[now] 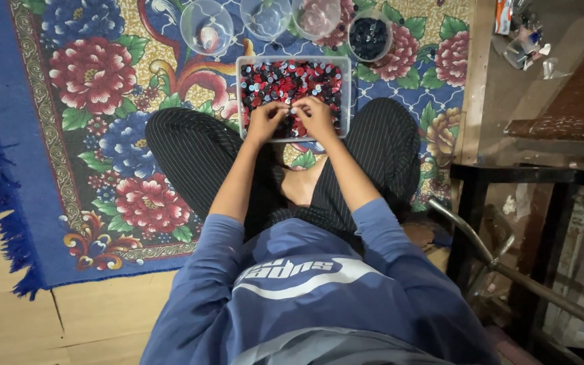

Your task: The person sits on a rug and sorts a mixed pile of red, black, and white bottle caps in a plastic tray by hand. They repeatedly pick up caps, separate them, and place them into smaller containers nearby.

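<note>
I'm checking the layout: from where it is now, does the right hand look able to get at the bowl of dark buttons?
Probably yes. The right hand is in the tray, and the bowl of dark buttons stands just beyond the tray's far right corner, with nothing between them.

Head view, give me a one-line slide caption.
Both hands pick through mixed buttons in a clear tray on a floral rug, four bowls beyond.

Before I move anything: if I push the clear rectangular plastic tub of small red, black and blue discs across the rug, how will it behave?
The tub looks full, so probably heavyish. The patterned rug may drag it rather than let it slide. The loose discs would likely shift or spill if tipped.
</note>
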